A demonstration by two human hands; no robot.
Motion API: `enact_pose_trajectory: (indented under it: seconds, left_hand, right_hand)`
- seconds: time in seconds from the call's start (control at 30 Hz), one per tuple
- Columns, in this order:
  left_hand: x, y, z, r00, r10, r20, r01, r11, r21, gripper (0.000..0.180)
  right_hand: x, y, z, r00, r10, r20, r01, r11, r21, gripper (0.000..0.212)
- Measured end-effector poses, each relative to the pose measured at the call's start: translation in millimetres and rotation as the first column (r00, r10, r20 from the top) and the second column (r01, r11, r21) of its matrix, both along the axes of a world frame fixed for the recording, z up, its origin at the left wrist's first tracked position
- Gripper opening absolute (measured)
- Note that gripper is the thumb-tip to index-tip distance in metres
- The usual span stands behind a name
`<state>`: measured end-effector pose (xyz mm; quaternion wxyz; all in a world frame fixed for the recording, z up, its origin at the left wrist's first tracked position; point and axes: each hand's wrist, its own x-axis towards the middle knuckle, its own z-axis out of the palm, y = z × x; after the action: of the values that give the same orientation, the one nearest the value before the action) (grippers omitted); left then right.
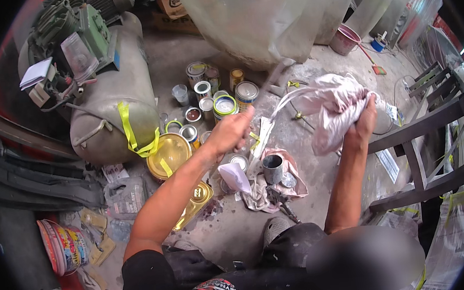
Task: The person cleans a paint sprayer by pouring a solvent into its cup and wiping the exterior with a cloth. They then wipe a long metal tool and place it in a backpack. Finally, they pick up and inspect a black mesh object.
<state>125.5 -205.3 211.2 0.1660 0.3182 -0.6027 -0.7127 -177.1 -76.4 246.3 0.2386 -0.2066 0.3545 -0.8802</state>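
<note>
My right hand (365, 119) is closed on a bunched, pale pink-white rag (338, 109) held up on the right. A loose strip of the rag trails toward the middle. My left hand (233, 130) hovers over the paint cans, thumb apart and fingers loosely bent, with nothing visible in it. Just beyond it stands a can with a yellow-green rim (224, 105). Below it on the floor, a dark grey cup (272, 169) sits on a stained pink cloth (295, 182), beside a folded white paper (234, 177). A spray gun (287, 209) appears to lie near my foot, partly hidden.
A large compressor tank (113, 83) with yellow tape stands at the left. Several cans, a gold lid (169, 155) and a gold rectangular tin (196, 205) crowd the floor. A dark wooden frame (418, 157) stands right. Plastic sheeting (254, 18) hangs behind; a pink bucket (345, 39) stands beyond.
</note>
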Motion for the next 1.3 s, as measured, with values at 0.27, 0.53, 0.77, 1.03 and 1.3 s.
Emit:
enact_pose_trajectory:
  seconds: [0.27,0.53,0.77,1.03,1.3]
  left_hand:
    - [3,-21,-7,0.898,-0.111,-0.426,0.263,0.911,0.317,0.061]
    - [-19,-17,16,0.795,0.186,-0.577,0.008,0.949,0.317,0.059]
    - [-5,-69,9,0.546,0.711,-0.444,-0.592,0.702,0.397,0.042]
    - [70,-109,51,0.554,0.467,-0.689,-0.338,0.883,0.327,0.038]
    - [23,-82,22,0.597,0.465,-0.653,-0.208,0.876,0.434,0.033]
  right_hand:
    - [94,2,46,0.981,0.194,-0.008,-0.193,0.967,-0.164,0.053]
    - [142,-25,1,0.752,0.487,-0.444,-0.326,0.861,0.391,0.043]
    - [214,-53,-39,0.415,0.734,-0.538,-0.012,0.596,0.803,0.024]
    - [170,-31,-43,0.725,0.657,-0.207,-0.479,0.697,0.535,0.029]
    - [183,-35,11,0.765,0.576,-0.287,-0.475,0.807,0.352,0.038]
